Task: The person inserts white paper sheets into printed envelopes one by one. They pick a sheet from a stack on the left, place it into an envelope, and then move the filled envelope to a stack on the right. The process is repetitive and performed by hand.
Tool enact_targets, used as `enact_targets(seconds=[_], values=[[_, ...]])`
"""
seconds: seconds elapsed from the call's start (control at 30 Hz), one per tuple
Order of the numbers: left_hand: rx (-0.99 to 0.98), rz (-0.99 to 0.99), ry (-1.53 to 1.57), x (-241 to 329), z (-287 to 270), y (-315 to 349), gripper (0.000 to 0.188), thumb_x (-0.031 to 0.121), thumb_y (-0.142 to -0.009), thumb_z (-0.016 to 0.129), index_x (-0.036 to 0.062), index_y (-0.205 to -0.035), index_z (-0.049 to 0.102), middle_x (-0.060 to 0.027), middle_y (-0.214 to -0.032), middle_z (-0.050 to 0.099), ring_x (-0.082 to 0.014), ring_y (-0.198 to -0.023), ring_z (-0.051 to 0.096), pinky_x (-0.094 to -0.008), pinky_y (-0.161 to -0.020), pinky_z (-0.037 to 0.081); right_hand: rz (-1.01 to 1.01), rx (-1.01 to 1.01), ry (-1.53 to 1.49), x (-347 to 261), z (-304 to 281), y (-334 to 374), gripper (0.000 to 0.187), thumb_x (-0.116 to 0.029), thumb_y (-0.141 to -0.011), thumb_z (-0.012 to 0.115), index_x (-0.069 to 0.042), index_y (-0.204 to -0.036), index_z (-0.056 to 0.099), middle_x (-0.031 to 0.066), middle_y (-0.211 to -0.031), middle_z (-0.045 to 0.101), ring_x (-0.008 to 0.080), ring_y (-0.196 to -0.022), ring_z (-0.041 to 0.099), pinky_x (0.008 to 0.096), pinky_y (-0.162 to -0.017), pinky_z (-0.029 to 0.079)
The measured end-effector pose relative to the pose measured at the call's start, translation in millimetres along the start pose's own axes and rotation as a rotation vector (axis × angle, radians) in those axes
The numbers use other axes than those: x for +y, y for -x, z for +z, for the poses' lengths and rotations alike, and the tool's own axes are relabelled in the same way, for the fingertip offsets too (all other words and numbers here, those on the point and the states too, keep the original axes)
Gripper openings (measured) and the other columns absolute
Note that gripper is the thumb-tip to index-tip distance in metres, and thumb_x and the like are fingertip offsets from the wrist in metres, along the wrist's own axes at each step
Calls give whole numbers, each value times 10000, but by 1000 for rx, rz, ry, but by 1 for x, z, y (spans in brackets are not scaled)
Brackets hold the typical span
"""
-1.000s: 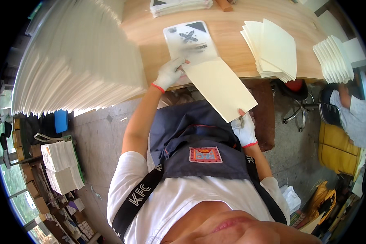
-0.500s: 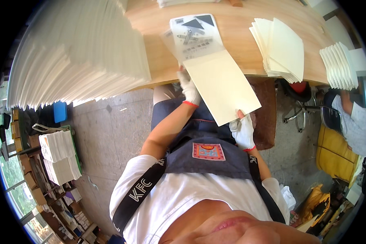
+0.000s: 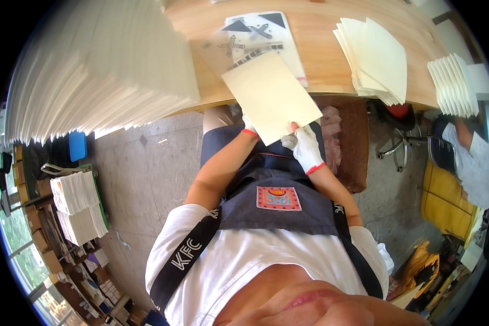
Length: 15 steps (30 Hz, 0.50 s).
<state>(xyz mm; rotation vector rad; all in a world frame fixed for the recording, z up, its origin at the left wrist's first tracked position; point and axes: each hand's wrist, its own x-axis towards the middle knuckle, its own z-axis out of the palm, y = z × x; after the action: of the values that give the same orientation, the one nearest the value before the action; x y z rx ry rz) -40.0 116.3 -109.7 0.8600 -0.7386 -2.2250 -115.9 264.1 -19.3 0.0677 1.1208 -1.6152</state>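
Note:
A flat cream paper pad or stack of sheets [image 3: 271,95] is held tilted over my lap and the table's front edge. Its near right corner sits in my gloved right hand [image 3: 305,146], closed with the thumb on top. My gloved left hand [image 3: 249,124] is under the pad's left side, and its fingers are hidden. At the pad's far end lies a clear plastic sleeve [image 3: 231,47] printed with crossed pencils and dark shapes; whether the pad's edge is inside it I cannot tell. Under that, more printed sleeves [image 3: 288,41] lie on the wooden table [image 3: 315,70].
A tall, deep stack of white paper [image 3: 108,70] fills the table's left. Fanned cream pads [image 3: 377,60] and a smaller white pile [image 3: 453,87] stand on the right. A brown seat [image 3: 353,146] is below the table; another person's arm [image 3: 464,136] shows at the far right.
The pad has moved left and away from me, toward the sleeves. My right hand moved with it, and my left hand has slipped mostly under it. The loose sleeve has shifted left.

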Motion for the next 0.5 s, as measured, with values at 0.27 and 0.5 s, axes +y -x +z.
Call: enact_targets(seconds=[0.27, 0.5], values=[[-22, -195, 581, -5, -15, 15, 313, 201, -896, 511, -2, -1133, 497, -131, -1016, 595, -242, -851, 611, -327, -701, 536, -94, -9, 107, -2, -4, 34, 258, -184, -904, 521, -34, -1107, 468, 104, -835, 597, 178, -575, 626, 258, -439, 511], [75, 286, -574, -37, -17, 29, 280, 117, -885, 503, -7, -1136, 514, -104, -1048, 602, -189, -929, 585, -307, -754, 500, -47, -69, -265, 21, -2, -26, 313, -141, -910, 491, 14, -1174, 427, 166, -1046, 547, 289, -895, 601, 383, -780, 532]])
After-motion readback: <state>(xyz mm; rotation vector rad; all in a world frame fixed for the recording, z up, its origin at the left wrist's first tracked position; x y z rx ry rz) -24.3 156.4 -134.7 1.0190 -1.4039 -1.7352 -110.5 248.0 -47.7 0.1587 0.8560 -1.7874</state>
